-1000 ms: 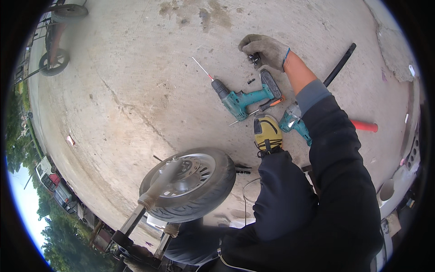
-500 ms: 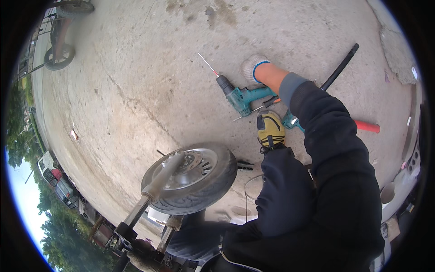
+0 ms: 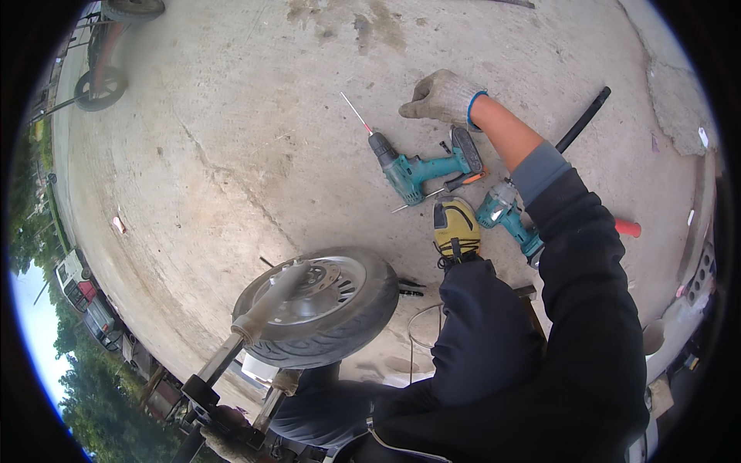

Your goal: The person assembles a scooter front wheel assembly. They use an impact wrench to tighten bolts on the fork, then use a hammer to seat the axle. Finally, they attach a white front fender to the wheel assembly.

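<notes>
Motorcycle front fork [image 3: 272, 305], slanting from the lower left, with bright metal tubes above dull grey lower legs; a black clamp spans its upper part. The front wheel [image 3: 340, 311] sits between the legs, tilted, with a black treaded tyre and silver rim. The cordless drill [image 3: 409, 171], teal and black, lies on the concrete ground [image 3: 193, 224], its long thin bit [image 3: 356, 113] pointing away.

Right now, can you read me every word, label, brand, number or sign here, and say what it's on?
None can be read.
Teal drill: any markings too small to read.
Second teal power tool: likewise.
Tire: any sidewall lettering too blurred.
</notes>
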### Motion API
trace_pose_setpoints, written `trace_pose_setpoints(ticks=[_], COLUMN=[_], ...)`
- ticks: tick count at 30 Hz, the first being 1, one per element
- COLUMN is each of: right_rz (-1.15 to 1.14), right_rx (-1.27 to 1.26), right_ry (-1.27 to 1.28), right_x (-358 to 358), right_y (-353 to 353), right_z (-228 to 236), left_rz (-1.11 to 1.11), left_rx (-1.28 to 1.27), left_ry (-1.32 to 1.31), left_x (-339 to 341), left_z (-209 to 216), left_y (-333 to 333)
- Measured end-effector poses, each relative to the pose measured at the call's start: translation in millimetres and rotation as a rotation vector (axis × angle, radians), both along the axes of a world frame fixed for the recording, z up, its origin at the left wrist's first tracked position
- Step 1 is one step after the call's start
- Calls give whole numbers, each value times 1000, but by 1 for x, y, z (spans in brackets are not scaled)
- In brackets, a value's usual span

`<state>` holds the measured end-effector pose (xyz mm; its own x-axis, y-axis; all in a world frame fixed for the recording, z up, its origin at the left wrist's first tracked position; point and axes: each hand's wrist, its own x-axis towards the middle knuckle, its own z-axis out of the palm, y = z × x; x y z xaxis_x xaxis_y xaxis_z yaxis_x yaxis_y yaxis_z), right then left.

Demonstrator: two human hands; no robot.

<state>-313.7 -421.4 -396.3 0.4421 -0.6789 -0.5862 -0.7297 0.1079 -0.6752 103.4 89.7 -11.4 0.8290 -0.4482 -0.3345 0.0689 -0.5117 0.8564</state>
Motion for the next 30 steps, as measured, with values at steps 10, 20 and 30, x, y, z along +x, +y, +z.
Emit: trace_pose_setpoints(ticks=[10,20,30], right_rz=[958,204,-620], right_rx=[-216,-328,36], right_ry=[778,283,-500], right_x=[64,18,-36], right_y=[53,83,143], right_z=[-101,-40,246], left_rz=[-10,-164,-97], left_rx=[-99,-92,-92], left_ry=[21,-128,-35], left_x=[-47,-42,-77], left_z=[-18,-19,-7], left_y=[-46,-74,-98])
